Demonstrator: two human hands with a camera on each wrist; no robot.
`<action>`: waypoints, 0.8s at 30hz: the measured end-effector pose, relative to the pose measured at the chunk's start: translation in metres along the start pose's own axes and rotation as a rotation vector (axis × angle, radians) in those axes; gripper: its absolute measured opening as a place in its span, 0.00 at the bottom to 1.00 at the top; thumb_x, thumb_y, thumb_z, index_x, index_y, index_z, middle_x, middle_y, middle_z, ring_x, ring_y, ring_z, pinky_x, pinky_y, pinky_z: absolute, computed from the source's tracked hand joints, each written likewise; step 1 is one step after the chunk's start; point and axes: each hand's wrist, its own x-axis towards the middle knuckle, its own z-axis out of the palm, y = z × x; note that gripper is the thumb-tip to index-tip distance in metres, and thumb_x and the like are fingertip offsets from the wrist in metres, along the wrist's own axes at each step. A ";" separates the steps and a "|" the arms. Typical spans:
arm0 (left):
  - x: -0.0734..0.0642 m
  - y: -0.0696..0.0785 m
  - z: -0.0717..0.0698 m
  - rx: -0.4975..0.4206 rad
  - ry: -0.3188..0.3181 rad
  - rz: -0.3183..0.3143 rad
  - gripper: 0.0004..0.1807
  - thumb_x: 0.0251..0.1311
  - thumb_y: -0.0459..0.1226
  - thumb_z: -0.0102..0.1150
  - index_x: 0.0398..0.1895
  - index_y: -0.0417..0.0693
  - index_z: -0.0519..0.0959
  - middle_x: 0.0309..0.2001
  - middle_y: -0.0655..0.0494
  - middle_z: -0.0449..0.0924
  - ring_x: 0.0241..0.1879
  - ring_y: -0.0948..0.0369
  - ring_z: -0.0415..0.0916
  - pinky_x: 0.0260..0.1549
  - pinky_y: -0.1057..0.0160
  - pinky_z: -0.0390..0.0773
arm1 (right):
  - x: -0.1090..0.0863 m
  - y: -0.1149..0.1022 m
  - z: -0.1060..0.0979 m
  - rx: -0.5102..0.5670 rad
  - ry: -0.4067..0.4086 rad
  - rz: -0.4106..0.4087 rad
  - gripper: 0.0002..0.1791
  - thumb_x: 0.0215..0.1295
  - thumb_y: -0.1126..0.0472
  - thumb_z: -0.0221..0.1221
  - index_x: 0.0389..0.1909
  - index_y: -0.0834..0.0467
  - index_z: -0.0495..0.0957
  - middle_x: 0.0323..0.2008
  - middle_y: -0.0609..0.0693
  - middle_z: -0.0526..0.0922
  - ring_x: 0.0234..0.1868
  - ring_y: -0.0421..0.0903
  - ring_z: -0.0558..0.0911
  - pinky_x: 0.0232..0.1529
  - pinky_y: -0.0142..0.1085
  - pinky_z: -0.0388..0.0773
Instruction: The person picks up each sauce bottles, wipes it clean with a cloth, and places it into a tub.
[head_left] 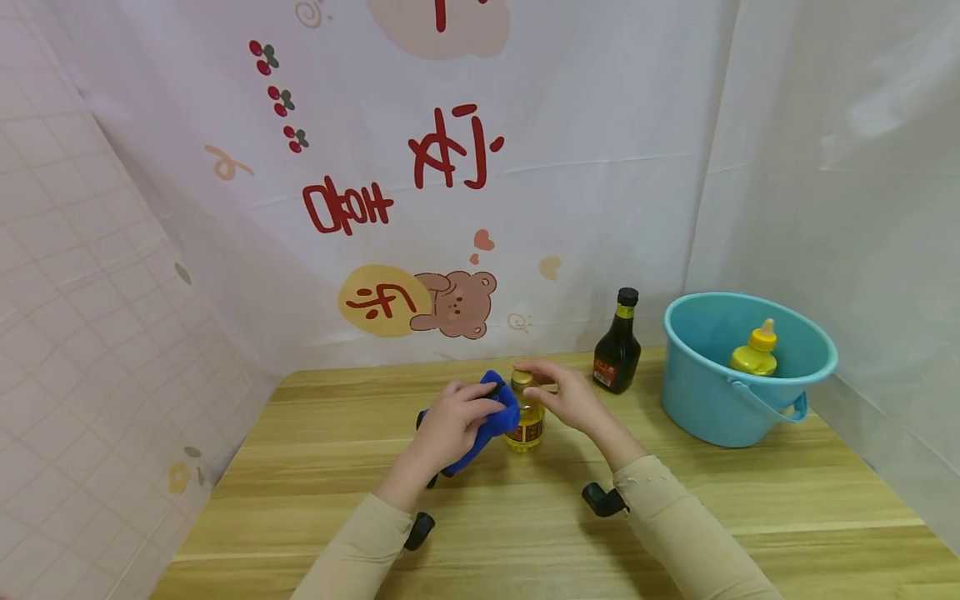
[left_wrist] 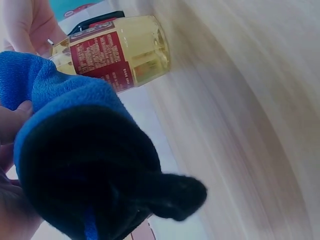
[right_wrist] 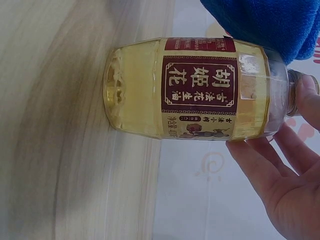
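My left hand (head_left: 450, 429) grips a bunched blue terry cloth (head_left: 504, 419) with its fingers. In the left wrist view a black part with a stubby black tab (left_wrist: 177, 196) shows below the blue pile. Right beside the cloth stands an upright bottle of peanut oil (head_left: 527, 427), clear with a dark red label and yellow oil inside. My right hand (head_left: 567, 398) holds that bottle at its top; in the right wrist view the thumb (right_wrist: 306, 100) lies on the neck and the other fingers reach along the far side. The cloth overlaps the bottle's left side in the head view.
A dark sauce bottle (head_left: 617, 350) with a black cap stands behind and to the right, near the back curtain. Further right is a light blue bucket (head_left: 697, 404) with a yellow nozzle bottle (head_left: 753, 358) inside. Everything is on a wooden table (head_left: 315, 467) with curtains around it.
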 end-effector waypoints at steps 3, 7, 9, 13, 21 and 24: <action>-0.003 -0.001 0.001 0.004 0.002 0.003 0.14 0.60 0.27 0.65 0.45 0.53 0.88 0.58 0.48 0.80 0.52 0.46 0.76 0.52 0.50 0.77 | 0.000 0.000 0.000 0.001 -0.004 0.002 0.21 0.68 0.63 0.62 0.61 0.53 0.78 0.57 0.53 0.81 0.53 0.56 0.82 0.50 0.50 0.80; -0.006 -0.003 0.003 0.007 0.004 0.008 0.14 0.59 0.28 0.66 0.45 0.53 0.88 0.58 0.48 0.80 0.53 0.46 0.76 0.53 0.50 0.77 | 0.000 -0.001 0.000 0.003 -0.008 0.009 0.21 0.68 0.63 0.62 0.61 0.53 0.78 0.57 0.53 0.81 0.53 0.56 0.82 0.51 0.50 0.80; -0.008 -0.003 0.004 0.008 0.000 0.005 0.14 0.59 0.27 0.66 0.45 0.53 0.88 0.58 0.49 0.80 0.53 0.47 0.76 0.52 0.51 0.77 | 0.000 -0.001 0.000 0.002 -0.005 0.003 0.21 0.68 0.63 0.62 0.61 0.54 0.78 0.57 0.54 0.81 0.53 0.57 0.82 0.50 0.50 0.80; -0.011 -0.004 0.006 0.007 -0.014 0.007 0.15 0.58 0.26 0.66 0.44 0.53 0.88 0.56 0.48 0.81 0.52 0.46 0.77 0.50 0.51 0.78 | -0.001 -0.003 0.000 0.007 0.005 -0.009 0.21 0.68 0.62 0.62 0.61 0.54 0.78 0.56 0.54 0.81 0.52 0.57 0.82 0.50 0.50 0.80; -0.018 -0.006 0.014 0.007 -0.035 0.004 0.15 0.58 0.25 0.66 0.44 0.52 0.88 0.55 0.49 0.82 0.53 0.47 0.76 0.49 0.51 0.78 | 0.000 -0.002 0.000 0.022 0.000 0.006 0.21 0.67 0.62 0.63 0.61 0.54 0.78 0.56 0.53 0.81 0.52 0.56 0.82 0.50 0.51 0.80; -0.020 -0.007 0.016 0.004 -0.052 -0.001 0.15 0.58 0.25 0.66 0.43 0.53 0.89 0.55 0.49 0.82 0.52 0.47 0.76 0.48 0.51 0.79 | 0.000 -0.002 0.000 0.017 -0.004 0.019 0.21 0.68 0.62 0.62 0.61 0.53 0.78 0.56 0.53 0.81 0.52 0.56 0.82 0.50 0.51 0.80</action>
